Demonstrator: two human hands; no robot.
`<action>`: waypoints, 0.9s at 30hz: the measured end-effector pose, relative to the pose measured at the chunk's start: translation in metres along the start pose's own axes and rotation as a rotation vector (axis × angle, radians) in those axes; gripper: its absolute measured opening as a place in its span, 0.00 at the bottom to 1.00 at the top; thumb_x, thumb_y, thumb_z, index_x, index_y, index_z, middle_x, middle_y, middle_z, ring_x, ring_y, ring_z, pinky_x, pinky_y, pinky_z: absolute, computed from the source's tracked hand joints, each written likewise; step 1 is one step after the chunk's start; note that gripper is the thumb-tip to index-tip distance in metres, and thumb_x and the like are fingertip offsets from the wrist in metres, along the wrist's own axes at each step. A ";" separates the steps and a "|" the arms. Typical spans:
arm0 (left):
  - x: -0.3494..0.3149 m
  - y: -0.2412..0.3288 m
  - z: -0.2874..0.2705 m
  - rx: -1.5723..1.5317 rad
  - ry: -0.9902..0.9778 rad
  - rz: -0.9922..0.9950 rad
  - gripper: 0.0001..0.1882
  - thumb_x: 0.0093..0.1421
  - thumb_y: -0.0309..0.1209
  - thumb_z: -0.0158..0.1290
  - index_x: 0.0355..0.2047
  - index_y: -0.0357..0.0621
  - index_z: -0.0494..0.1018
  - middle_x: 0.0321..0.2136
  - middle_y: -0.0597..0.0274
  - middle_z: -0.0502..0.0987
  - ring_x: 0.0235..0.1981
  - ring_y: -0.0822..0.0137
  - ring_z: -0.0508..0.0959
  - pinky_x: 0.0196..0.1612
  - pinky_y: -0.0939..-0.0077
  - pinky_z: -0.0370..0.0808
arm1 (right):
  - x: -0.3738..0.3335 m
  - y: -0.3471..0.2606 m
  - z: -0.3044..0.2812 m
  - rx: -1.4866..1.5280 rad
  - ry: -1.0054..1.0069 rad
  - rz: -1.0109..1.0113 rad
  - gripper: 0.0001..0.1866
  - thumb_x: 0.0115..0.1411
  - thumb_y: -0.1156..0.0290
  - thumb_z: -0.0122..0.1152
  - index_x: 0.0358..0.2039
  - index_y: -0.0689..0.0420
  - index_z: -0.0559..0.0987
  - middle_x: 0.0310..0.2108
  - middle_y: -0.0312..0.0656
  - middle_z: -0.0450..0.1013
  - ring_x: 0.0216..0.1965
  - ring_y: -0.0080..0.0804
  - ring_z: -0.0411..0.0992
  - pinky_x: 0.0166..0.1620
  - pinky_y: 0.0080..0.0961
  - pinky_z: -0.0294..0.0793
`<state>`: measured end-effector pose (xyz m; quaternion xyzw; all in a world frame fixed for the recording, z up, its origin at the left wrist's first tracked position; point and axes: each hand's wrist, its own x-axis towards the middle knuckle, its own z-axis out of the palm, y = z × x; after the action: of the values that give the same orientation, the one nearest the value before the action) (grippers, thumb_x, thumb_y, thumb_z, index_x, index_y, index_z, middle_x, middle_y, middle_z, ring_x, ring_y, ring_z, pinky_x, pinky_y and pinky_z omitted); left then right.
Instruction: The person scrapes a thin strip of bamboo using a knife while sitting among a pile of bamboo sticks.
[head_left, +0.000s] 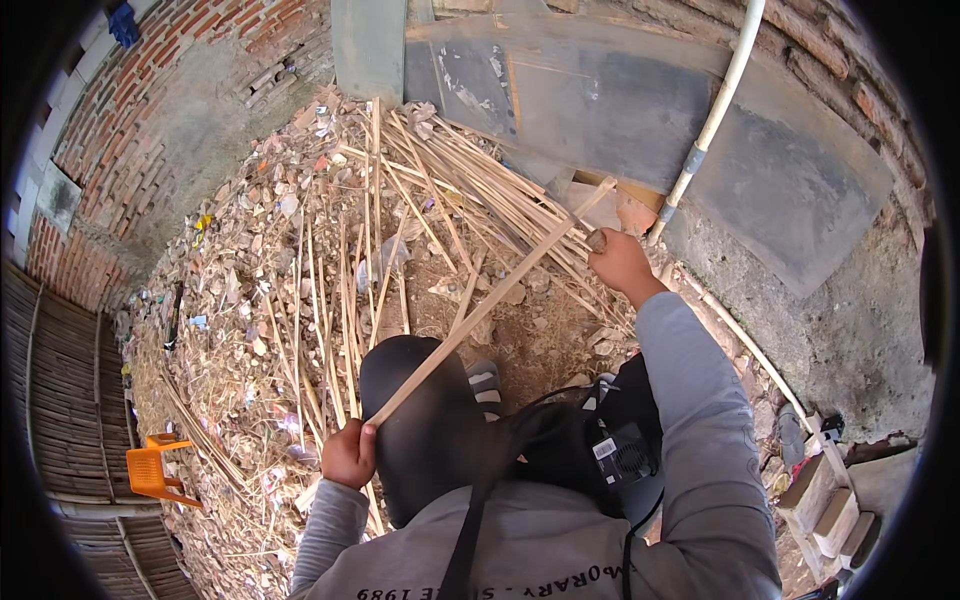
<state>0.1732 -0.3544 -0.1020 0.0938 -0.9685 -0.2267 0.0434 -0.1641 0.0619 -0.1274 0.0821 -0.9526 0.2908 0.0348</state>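
One long pale strip (490,305), wood or bamboo, slants over the black-clad knee (415,450); left hand (350,455) grasps its near end, far end unheld. Right hand (622,268) is closed round a short brown object (597,241) just beside the strip; kind and contact cannot be told. Judged risks: one-ended hold may let the strip twist or swing; rough edges may splinter into bare skin; its tip may snag the loose strips (500,190) beyond; uneven rubble (250,290) may upset footing.
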 end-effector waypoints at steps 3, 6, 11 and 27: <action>0.001 -0.002 -0.001 -0.020 -0.015 -0.003 0.24 0.72 0.46 0.43 0.26 0.39 0.67 0.15 0.41 0.71 0.20 0.35 0.74 0.24 0.44 0.67 | -0.008 -0.026 -0.002 -0.040 -0.038 -0.162 0.17 0.51 0.68 0.63 0.42 0.60 0.79 0.33 0.58 0.78 0.39 0.59 0.77 0.43 0.48 0.77; -0.003 -0.004 0.000 -0.072 -0.030 -0.010 0.24 0.73 0.45 0.43 0.25 0.39 0.68 0.15 0.41 0.71 0.20 0.35 0.74 0.23 0.45 0.67 | -0.025 -0.054 -0.006 -0.119 -0.072 -0.400 0.17 0.51 0.69 0.64 0.42 0.59 0.79 0.32 0.57 0.78 0.37 0.59 0.77 0.42 0.50 0.76; 0.001 -0.002 -0.002 -0.143 -0.043 -0.039 0.24 0.73 0.44 0.42 0.25 0.39 0.69 0.15 0.41 0.71 0.20 0.37 0.74 0.24 0.48 0.67 | -0.007 -0.031 -0.004 0.019 0.010 -0.241 0.16 0.51 0.69 0.63 0.41 0.60 0.79 0.30 0.56 0.78 0.36 0.59 0.77 0.41 0.49 0.76; -0.057 -0.020 -0.014 0.032 0.030 -0.063 0.23 0.72 0.45 0.43 0.26 0.41 0.69 0.15 0.45 0.71 0.18 0.39 0.74 0.21 0.49 0.67 | -0.006 -0.011 0.008 -0.030 -0.130 -0.232 0.16 0.50 0.68 0.64 0.41 0.56 0.80 0.33 0.53 0.79 0.39 0.56 0.77 0.42 0.48 0.77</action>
<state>0.2335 -0.3667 -0.1009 0.1285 -0.9678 -0.2110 0.0490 -0.1566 0.0494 -0.1284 0.2099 -0.9412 0.2648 0.0076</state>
